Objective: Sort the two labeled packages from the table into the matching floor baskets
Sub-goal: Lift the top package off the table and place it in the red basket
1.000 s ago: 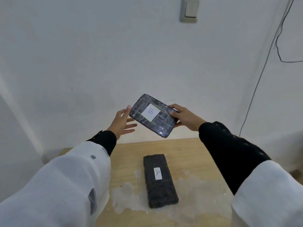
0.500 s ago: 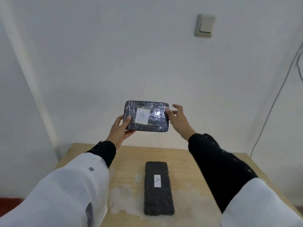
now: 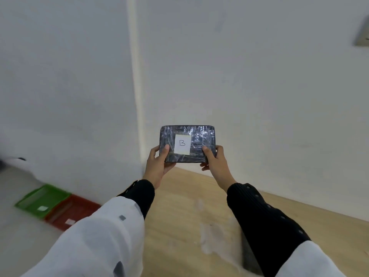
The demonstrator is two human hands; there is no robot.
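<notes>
I hold a dark plastic-wrapped package point(image 3: 199, 134) with a white label marked B upright in front of me, above the far edge of the wooden table point(image 3: 179, 206). My left hand point(image 3: 157, 164) grips its lower left corner and my right hand point(image 3: 215, 162) grips its lower right corner. On the floor at the left lie a green basket point(image 3: 40, 200) and a red basket point(image 3: 73, 212), side by side, each with a small white tag. The second package is almost wholly hidden behind my right forearm; only a dark blurred edge point(image 3: 250, 262) shows.
White walls meet at a corner point(image 3: 137, 96) right behind the package. A light switch point(image 3: 362, 35) is on the wall at the upper right. White patches point(image 3: 211, 234) mark the tabletop. A pale blurred object point(image 3: 18, 162) lies on the floor at the far left.
The view has swung left, bringing the floor baskets into sight. My right hand has closed on the B package, so both hands hold it now. The A package has slipped behind my right arm.
</notes>
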